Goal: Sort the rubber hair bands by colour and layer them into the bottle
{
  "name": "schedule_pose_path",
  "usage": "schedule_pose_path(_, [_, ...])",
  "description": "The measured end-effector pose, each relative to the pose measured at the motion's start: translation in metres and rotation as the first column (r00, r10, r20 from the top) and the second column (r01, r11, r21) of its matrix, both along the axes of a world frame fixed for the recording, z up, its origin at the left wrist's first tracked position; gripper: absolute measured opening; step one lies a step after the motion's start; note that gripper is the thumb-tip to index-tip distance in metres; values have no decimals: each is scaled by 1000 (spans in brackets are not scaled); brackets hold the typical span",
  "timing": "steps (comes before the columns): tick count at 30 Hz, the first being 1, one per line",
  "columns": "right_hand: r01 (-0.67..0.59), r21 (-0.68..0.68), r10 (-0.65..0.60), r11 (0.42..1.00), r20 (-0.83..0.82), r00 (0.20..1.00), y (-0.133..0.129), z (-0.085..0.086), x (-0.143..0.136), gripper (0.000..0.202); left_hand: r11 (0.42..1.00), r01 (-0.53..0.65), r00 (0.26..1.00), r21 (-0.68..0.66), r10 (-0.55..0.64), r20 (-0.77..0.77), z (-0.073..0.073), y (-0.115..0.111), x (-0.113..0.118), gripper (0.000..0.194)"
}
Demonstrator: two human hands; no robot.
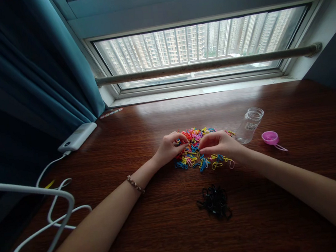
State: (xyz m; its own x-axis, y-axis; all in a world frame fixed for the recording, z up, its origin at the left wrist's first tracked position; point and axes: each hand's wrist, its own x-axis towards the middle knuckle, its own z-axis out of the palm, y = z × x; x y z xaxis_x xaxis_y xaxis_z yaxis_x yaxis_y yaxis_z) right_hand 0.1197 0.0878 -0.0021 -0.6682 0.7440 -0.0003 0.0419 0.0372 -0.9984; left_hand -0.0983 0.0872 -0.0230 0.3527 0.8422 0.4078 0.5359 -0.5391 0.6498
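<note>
A loose pile of small colourful rubber bands (pixel 193 152), in pink, yellow, blue, orange and red, lies on the brown table between my two hands. At the pile's left edge my left hand (pixel 171 148) bends its thumb and index finger together over the bands. My right hand (pixel 221 143) reaches in from the right, its thumb and fingers pinched close above the bands. Whatever sits between the fingertips of either hand is too small to make out. Nearer to me lies a separate heap of black rubber bands (pixel 215 202), touched by neither hand.
Behind my right hand an open clear jar (pixel 250 125) stands, tilted in the view. A pink lid (pixel 270 137) with a loop lies right of it. At left are a white power bank (pixel 78 137) and a looped white cable (pixel 70 205). A window rail (pixel 206 66) runs behind.
</note>
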Motion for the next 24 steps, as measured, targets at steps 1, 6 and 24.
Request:
schedule_pose_path(1, [-117,-32,118,993,21,993,-3,3,1,20,1000,-1,1000,4,1,-1,0,0,0,6])
schedule_pose_path(6, [-519,-189,549,834,176,817,-14,8,2,21,1000,13,1000,16,-13,20,0,0,0,11])
schedule_pose_path(24, [-50,824,-419,565,339,843,12,-25,6,25,856,515,851,-46,-517,-88,18,-41,38,15])
